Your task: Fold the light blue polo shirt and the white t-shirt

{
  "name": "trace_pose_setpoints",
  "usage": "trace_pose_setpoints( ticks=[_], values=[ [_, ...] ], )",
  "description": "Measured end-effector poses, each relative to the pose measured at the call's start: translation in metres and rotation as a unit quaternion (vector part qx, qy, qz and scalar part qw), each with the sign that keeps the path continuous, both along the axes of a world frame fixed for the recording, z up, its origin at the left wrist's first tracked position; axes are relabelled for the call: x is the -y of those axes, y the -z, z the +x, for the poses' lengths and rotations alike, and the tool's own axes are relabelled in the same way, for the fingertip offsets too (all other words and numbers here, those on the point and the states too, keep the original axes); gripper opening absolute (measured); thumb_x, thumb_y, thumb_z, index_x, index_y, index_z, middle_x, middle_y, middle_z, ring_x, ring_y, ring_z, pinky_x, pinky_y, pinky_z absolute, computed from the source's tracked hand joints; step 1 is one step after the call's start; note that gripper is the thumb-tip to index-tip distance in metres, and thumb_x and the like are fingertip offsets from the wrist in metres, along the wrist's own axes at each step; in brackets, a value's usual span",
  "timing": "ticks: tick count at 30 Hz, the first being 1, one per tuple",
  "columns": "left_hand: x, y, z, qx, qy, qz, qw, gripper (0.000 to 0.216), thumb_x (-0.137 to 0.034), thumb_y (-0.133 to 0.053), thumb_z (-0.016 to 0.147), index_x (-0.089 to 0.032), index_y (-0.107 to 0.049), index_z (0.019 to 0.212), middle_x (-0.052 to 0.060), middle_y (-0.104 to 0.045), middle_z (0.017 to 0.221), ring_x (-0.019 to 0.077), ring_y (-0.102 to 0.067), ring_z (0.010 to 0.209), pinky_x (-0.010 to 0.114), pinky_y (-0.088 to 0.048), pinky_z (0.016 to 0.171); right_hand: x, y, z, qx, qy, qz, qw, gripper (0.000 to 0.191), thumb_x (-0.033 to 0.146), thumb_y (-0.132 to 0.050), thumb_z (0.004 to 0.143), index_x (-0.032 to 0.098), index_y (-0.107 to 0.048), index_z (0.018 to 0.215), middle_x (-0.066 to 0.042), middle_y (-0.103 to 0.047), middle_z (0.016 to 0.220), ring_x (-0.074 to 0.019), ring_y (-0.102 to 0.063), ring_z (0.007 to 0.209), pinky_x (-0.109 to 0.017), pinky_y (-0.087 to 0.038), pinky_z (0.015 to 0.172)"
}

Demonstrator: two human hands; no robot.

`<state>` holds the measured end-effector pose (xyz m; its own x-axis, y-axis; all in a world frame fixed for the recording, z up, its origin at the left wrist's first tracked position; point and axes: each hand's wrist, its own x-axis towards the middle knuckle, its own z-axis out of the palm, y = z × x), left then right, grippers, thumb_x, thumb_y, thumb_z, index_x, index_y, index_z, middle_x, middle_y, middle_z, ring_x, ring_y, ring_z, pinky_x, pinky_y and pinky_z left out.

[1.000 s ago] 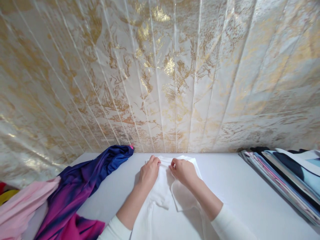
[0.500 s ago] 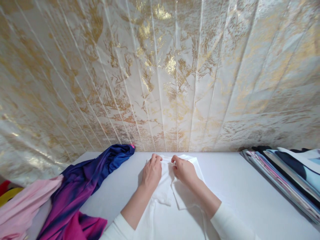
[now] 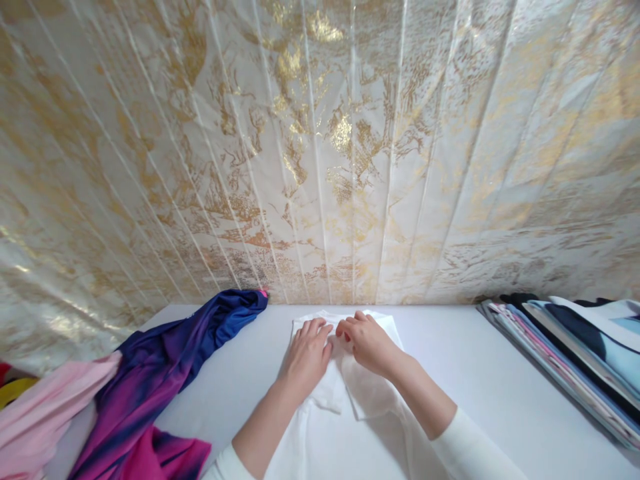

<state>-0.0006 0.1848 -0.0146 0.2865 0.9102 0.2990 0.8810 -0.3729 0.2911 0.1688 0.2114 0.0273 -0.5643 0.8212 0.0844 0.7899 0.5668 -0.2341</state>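
Observation:
A white shirt (image 3: 350,443) lies on the white table with its sleeves folded inward and its top edge near the wall. My left hand (image 3: 307,353) rests on the shirt's upper left part, fingers loosely stretched out over the cloth. Close beside it, my right hand (image 3: 367,343) has its fingers bent and closed at the cloth near the collar. The fingertips of my right hand partly hide the fabric there.
To the left lie a purple and blue garment (image 3: 165,373) and a pink garment (image 3: 55,413) in loose heaps. A stack of folded clothes (image 3: 565,360) stands at the right. Gold-patterned white sheeting (image 3: 320,147) rises behind the table (image 3: 450,373).
My left hand has come down off the shirt's top edge, and its fingers have straightened over the cloth. My right hand has shifted slightly left and closer to the left one.

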Motion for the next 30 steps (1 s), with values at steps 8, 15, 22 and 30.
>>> trace_pose_setpoints(
  ticks=[8, 15, 22, 30],
  values=[
    [0.023, -0.007, 0.008, 0.031, -0.010, -0.009, 0.999, 0.023, -0.012, -0.051, 0.088, -0.023, -0.058, 0.108, 0.006, -0.055, 0.118, 0.0231, -0.050, 0.112, 0.038, -0.043, 0.095, 0.001, -0.002, 0.002, 0.003, 0.005, 0.002, 1.000, 0.018, 0.007, -0.055, 0.077, 0.015, -0.072, 0.081, -0.013, -0.067, 0.092, -0.0264, -0.054, 0.095, -0.035, -0.036, 0.081],
    [0.025, -0.006, 0.013, 0.068, 0.009, -0.039, 0.997, 0.019, -0.005, -0.050, 0.076, -0.021, -0.057, 0.082, 0.002, -0.059, 0.099, 0.0219, -0.051, 0.099, 0.035, -0.041, 0.086, -0.006, -0.007, 0.006, -0.151, 0.022, 0.019, 0.988, 0.025, 0.004, -0.054, 0.077, 0.018, -0.068, 0.090, -0.005, -0.063, 0.098, -0.0184, -0.054, 0.095, -0.027, -0.038, 0.085],
    [0.027, -0.014, 0.021, 0.116, 0.004, -0.077, 0.990, 0.023, -0.022, -0.051, 0.087, -0.020, -0.054, 0.065, 0.000, -0.060, 0.086, 0.0201, -0.052, 0.092, 0.035, -0.037, 0.083, -0.018, 0.029, 0.006, -0.245, 0.040, -0.037, 0.968, 0.020, 0.009, -0.053, 0.076, 0.018, -0.066, 0.087, -0.001, -0.064, 0.086, -0.0116, -0.059, 0.067, -0.022, -0.044, 0.065],
    [0.028, -0.010, 0.027, 0.078, -0.065, -0.054, 0.993, 0.032, -0.019, -0.058, 0.080, -0.019, -0.042, 0.054, -0.002, -0.059, 0.071, 0.0191, -0.054, 0.082, 0.034, -0.037, 0.078, -0.044, 0.035, 0.046, -0.258, 0.111, -0.027, 0.959, 0.028, 0.014, -0.036, 0.081, 0.018, -0.062, 0.091, -0.003, -0.068, 0.078, -0.0148, -0.064, 0.065, -0.024, -0.047, 0.062]
  ],
)
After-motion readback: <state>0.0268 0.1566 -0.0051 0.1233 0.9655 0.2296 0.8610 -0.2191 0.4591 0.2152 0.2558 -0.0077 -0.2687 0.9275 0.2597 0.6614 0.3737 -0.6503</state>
